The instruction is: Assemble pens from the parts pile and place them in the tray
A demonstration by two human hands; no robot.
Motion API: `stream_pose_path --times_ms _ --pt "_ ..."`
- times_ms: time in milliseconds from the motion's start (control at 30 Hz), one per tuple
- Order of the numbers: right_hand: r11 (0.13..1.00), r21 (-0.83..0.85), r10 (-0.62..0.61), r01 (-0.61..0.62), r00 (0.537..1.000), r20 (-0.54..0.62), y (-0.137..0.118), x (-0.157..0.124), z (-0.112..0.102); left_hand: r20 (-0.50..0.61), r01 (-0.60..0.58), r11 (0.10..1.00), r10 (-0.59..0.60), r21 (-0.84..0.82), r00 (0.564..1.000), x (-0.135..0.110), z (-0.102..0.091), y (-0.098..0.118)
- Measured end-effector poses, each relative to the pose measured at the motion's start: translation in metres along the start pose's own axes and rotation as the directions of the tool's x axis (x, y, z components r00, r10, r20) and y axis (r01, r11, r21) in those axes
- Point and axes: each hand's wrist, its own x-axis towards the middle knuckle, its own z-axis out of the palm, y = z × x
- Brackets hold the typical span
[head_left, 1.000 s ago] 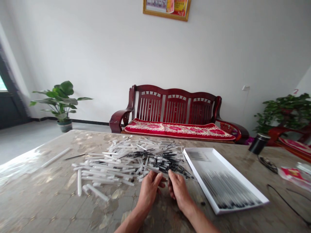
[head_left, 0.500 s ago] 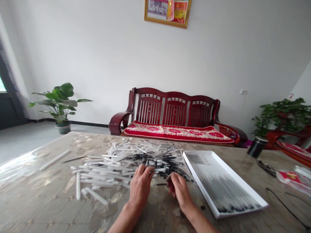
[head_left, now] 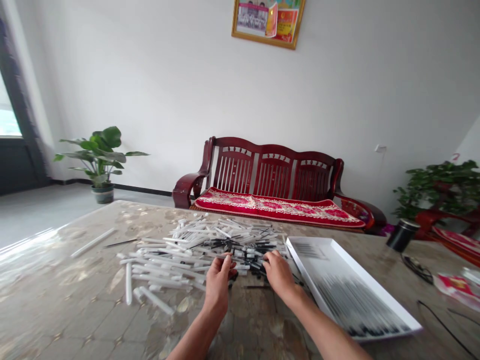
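A heap of white plastic pen-like tubes [head_left: 168,265] lies across the table, with short black pieces [head_left: 258,247] mixed in along its right part. At the heap's near edge, my left hand [head_left: 218,284] is closed in a pinch, thumb on top. Something dark shows by its fingertips, too small to name. My right hand [head_left: 279,274] reaches over the black pieces with its fingers curled down; whatever is between the fingertips is hidden. Right of that hand stands a shallow white box [head_left: 369,276] holding a row of thin grey rods with dark ends [head_left: 356,300].
A single white tube [head_left: 93,243] and a thin dark rod [head_left: 120,243] lie left of the heap. Past the box are a black canister [head_left: 402,236], a cable [head_left: 416,270] and a red-and-clear plastic packet [head_left: 457,287]. Behind the table stands a red wooden bench [head_left: 273,172].
My right hand has moved forward onto the black pieces. My left hand has turned so that its thumb side faces up. The whole view has shifted slightly.
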Motion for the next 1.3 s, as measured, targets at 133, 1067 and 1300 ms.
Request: stream_pose_path --times_ms 133,1067,1300 --pt "0.987 -0.159 0.007 0.007 0.996 0.09 -0.008 0.007 -0.001 0.017 0.084 0.992 -0.083 -0.092 0.996 0.0 0.001 -0.001" --pt "0.864 0.349 -0.225 0.362 0.899 -0.376 -0.018 -0.029 0.017 0.075 0.18 0.974 -0.171 -0.134 0.982 -0.006 0.004 -0.009" --pt "0.881 0.271 -0.273 0.388 0.884 -0.38 -0.019 -0.032 0.017 0.095 0.176 0.981 -0.169 -0.078 0.981 -0.009 0.004 -0.011"
